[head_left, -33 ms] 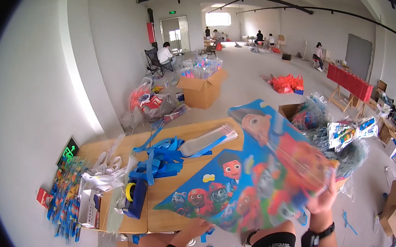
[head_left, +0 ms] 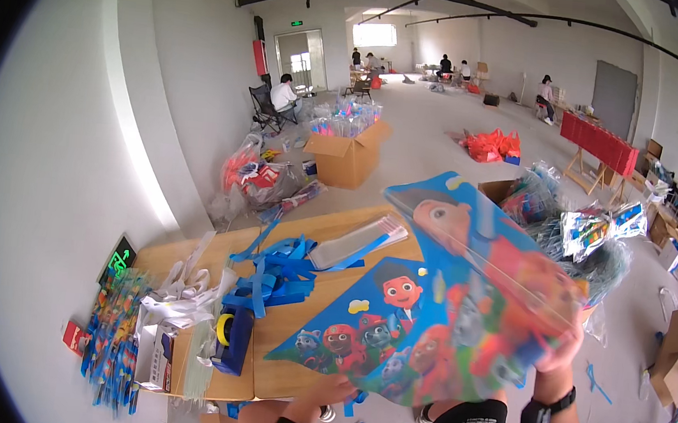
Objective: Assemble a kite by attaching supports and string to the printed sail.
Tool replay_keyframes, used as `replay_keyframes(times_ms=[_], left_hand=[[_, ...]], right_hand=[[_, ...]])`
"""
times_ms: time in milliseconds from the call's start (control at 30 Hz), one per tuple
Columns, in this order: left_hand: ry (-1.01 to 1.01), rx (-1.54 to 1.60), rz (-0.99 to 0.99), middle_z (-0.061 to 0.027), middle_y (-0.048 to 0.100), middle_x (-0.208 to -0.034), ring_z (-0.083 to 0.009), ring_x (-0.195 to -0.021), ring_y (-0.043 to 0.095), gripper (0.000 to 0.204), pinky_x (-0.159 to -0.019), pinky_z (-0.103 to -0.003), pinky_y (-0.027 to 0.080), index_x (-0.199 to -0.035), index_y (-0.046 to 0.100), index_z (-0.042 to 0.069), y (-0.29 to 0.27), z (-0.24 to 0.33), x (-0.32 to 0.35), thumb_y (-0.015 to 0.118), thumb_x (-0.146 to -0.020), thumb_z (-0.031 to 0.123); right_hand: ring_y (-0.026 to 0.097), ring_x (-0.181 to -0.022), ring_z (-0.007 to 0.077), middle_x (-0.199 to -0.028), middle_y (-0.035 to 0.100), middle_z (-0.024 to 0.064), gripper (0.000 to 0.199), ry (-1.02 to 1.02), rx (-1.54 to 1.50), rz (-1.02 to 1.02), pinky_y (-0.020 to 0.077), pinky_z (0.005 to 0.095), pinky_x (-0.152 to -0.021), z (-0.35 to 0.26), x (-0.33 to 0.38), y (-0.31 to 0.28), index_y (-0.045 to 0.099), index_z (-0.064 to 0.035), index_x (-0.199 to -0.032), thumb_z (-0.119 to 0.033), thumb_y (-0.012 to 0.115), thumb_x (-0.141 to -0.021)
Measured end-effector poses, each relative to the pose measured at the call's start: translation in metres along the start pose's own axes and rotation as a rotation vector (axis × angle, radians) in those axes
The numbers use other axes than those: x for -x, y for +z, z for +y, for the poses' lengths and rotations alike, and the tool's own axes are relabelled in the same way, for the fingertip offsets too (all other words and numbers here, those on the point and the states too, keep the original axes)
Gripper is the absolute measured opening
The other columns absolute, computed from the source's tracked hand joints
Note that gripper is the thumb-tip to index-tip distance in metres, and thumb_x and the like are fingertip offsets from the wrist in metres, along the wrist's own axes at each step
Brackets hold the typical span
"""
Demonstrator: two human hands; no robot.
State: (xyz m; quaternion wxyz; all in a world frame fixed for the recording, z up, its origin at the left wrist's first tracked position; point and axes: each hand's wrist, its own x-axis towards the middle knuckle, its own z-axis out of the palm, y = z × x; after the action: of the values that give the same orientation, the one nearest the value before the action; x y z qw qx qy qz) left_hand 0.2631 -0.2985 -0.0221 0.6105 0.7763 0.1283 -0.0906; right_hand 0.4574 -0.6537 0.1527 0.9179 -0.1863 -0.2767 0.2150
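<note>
A kite printed with colourful cartoon figures on blue spreads in front of me, partly over the table's right end. Its right side is blurred, with a thin pale line running across it. My right hand grips the kite's right edge, fingers closed. At the lower edge, my left hand touches or lies just under the kite; its fingers are mostly hidden. Beyond the kite on the table are a heap of blue ribbon and a clear packet of thin rods.
On the wooden table stand a blue tape dispenser and white straps. Rolled printed bundles hang at its left end. A cardboard box stands beyond; plastic-wrapped bundles lie right. Several people sit farther off.
My right hand has shifted slightly right and down with the kite's edge. The kite's left panel shows a little more spread. My left hand has moved slightly left.
</note>
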Motion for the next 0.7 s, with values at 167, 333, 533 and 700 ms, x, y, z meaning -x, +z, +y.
replay_keyframes(times_ms=[167,333,533,700], left_hand=[[0.296,0.271,0.101,-0.0103,0.065,-0.129,-0.0194,-0.123,0.060,0.043,-0.105,-0.036,0.046,-0.133,0.060,0.001,-0.052,0.068,0.047,0.063,-0.101,0.029],[0.659,0.398,0.218,-0.0108,0.055,-0.144,-0.0215,-0.135,0.049,0.053,-0.111,-0.042,0.041,-0.144,0.050,0.003,-0.058,0.125,0.022,0.066,-0.101,0.030],[0.645,0.908,0.156,-0.0104,0.067,-0.124,-0.0227,-0.114,0.064,0.036,-0.101,-0.039,0.049,-0.126,0.063,0.003,-0.042,0.145,0.029,0.071,-0.098,0.023],[0.658,1.035,0.283,-0.0074,0.070,-0.115,-0.0176,-0.103,0.066,0.029,-0.089,-0.034,0.053,-0.118,0.067,0.004,-0.045,0.151,0.061,0.075,-0.095,0.020]], right_hand=[[0.060,-0.124,0.0283,-0.135,0.063,0.0115,0.049,0.139,0.144,0.051,0.0515,0.0479,-0.101,-0.013,0.095,-0.073,0.054,-0.0068,-0.141,-0.038,0.055,-0.104],[0.062,-0.122,0.0276,-0.133,0.064,0.0109,0.048,0.285,0.286,0.158,0.0523,0.0465,-0.099,0.015,0.120,-0.088,0.056,-0.0051,-0.138,-0.038,0.056,-0.103],[0.063,-0.119,0.0267,-0.129,0.066,0.0103,0.047,0.449,0.487,0.285,0.0533,0.0448,-0.097,0.050,0.121,-0.077,0.059,-0.0029,-0.135,-0.037,0.056,-0.103],[0.065,-0.117,0.0260,-0.126,0.068,0.0097,0.047,0.607,0.630,0.368,0.0542,0.0434,-0.096,0.030,0.119,-0.108,0.061,-0.0012,-0.133,-0.036,0.057,-0.102]])
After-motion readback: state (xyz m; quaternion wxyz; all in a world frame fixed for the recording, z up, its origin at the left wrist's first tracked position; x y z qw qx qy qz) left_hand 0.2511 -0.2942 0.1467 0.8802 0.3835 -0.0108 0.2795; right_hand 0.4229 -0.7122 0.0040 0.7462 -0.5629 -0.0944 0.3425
